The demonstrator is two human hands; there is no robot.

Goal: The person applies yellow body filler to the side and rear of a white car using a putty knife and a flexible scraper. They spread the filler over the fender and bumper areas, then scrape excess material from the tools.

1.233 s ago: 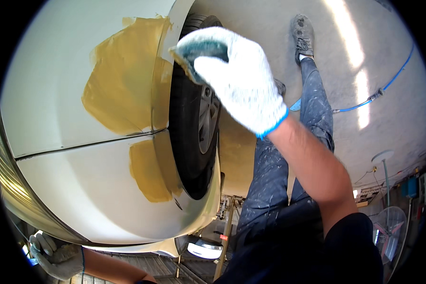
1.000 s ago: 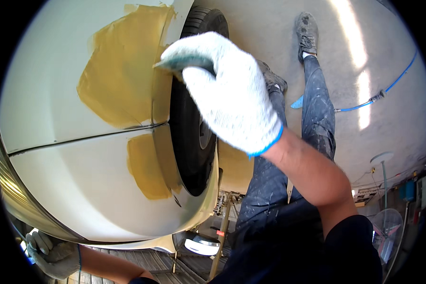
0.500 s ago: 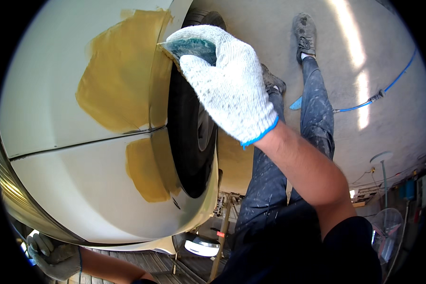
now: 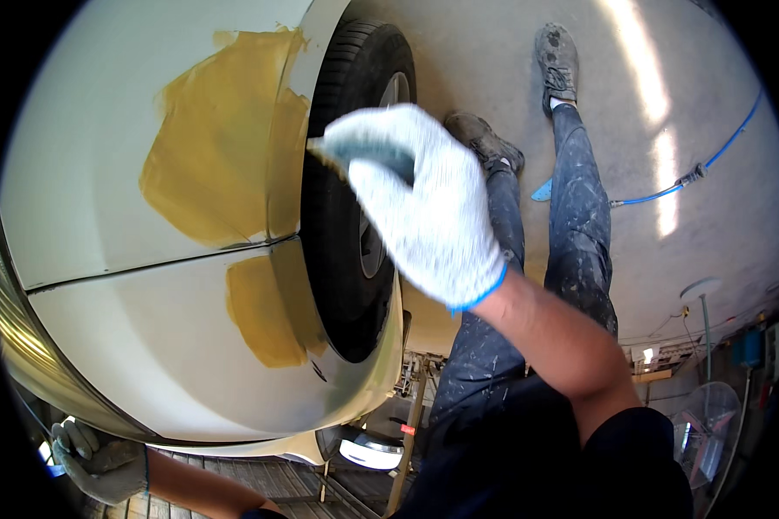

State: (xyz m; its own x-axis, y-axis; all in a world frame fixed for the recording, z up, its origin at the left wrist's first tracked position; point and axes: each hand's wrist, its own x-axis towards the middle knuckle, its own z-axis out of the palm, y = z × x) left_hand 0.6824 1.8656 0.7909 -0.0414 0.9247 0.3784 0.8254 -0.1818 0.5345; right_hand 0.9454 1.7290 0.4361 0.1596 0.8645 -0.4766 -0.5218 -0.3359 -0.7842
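Observation:
My right hand, in a white knit glove with a blue cuff, pinches a dark green putty spreader with yellowish putty on its edge. It hovers in front of the black tyre, apart from the painted panel. On the pale car body lies a large yellow-brown putty patch, with a smaller putty patch below the panel seam. At the lower left, beside the car, my left hand in a grey glove has its fingers curled. What it holds, if anything, is hidden.
My shoes stand on the concrete floor. A blue hose with a coupling runs across the floor at the right. Slatted boards are at the bottom, and a clear round fan-like object stands at the lower right.
My right hand with the putty spreader has moved down and slightly right, off the putty patch's edge, uncovering more tyre. A streak of putty now shows along the panel edge. My left hand stays nearly still.

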